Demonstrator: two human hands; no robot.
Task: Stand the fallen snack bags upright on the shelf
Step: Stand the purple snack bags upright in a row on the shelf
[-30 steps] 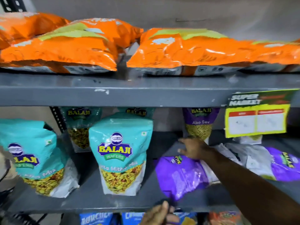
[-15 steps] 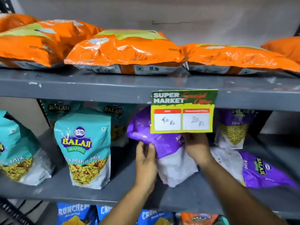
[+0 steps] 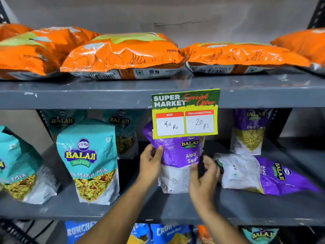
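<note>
A purple Aloo Sev bag [image 3: 177, 161] stands upright on the grey middle shelf [image 3: 158, 206], its top hidden behind a price tag. My left hand [image 3: 151, 162] grips its left edge. On its right side my right hand [image 3: 204, 175] holds the lower edge, blurred. To the right a second purple Aloo Sev bag [image 3: 263, 173] lies flat on its side. A third purple bag [image 3: 249, 132] stands upright behind it.
Teal Mitha Mix bags [image 3: 91, 162] stand upright at the left, with more behind. Several orange chip bags [image 3: 123, 55] lie flat on the upper shelf. A Super Market price tag [image 3: 184, 113] hangs from that shelf's edge. Blue bags [image 3: 168, 233] fill the shelf below.
The purple bag has gone from lying flat to standing upright, its front label now facing me. Both hands moved onto its sides. The view has shifted right.
</note>
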